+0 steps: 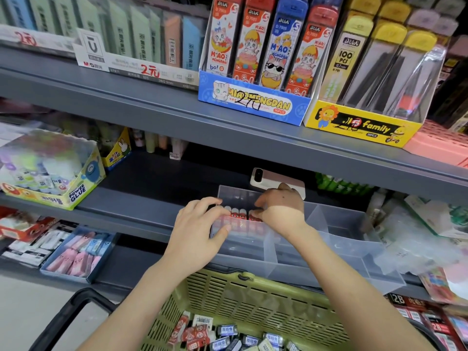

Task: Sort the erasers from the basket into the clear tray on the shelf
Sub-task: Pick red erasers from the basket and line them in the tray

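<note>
A clear divided tray point(336, 252) sits on the middle shelf. In its back left compartment stands a row of red-and-white erasers point(239, 214). My left hand point(200, 229) rests on the left end of that row, fingers spread over the tray wall. My right hand point(281, 209) reaches in from the right, its fingertips pinched on the rightmost eraser of the row. Below, a green plastic basket point(253, 297) holds several loose erasers point(222, 335), red ones and dark blue-labelled ones.
A phone point(268, 177) lies behind the tray. A glue box point(50, 173) stands on the same shelf to the left. The upper shelf point(152, 102) overhangs with pencil-lead boxes. A blue box of pink erasers point(78, 254) sits on the lower shelf.
</note>
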### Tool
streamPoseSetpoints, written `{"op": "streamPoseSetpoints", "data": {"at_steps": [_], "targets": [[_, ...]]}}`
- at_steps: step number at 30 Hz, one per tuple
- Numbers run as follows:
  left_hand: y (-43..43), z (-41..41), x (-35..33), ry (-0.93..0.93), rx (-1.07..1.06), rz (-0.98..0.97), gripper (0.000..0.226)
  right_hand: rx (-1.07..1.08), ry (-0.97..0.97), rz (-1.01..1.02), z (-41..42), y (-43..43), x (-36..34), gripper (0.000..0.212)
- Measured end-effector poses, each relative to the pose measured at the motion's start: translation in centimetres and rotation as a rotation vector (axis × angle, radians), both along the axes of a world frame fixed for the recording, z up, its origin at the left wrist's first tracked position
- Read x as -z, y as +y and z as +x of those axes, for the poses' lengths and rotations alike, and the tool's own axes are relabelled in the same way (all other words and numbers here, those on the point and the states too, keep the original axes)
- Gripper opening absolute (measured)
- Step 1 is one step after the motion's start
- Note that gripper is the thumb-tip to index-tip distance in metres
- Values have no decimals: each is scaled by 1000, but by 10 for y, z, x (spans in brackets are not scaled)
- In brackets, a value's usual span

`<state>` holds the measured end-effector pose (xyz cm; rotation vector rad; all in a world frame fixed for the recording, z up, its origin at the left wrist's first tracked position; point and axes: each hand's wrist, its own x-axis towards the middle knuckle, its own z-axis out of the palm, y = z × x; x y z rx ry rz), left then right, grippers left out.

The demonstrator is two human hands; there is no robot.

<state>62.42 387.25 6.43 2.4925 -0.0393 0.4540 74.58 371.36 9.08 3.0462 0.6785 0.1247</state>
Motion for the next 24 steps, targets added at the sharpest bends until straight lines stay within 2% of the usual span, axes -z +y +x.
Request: {"op": "streamPoseSetpoints", "data": {"at_steps": [3, 6, 9, 12, 15, 19, 21, 24], "targets": [[0, -1, -2, 3, 6, 1, 30, -13, 11, 159, -10, -9, -4, 23], [-1, -3, -7, 1, 15, -7, 30, -45, -64, 403, -38, -23, -10, 17], [-2, -14, -11, -35, 4, 17, 28, -171, -153, 677, -83, -41, -13, 9], [-3, -39, -7, -123, -46, 43, 24, -278, -119, 815, -136, -60, 1, 14], [-5, -70, -2, -212, -95, 47, 17, -312, 48, 730, -176, -76, 40, 20], [-10, -107, 6, -125, -7, 27, 10, -198, 540, 402, -203, -81, 106, 31], [-11, -123, 11, -45, 36, 17, 9, -239, 637, 296, -215, -75, 135, 42], [-7, -144, 14, 23, 40, 12, 15, -393, 663, 214, -236, -55, 166, 63]]}}
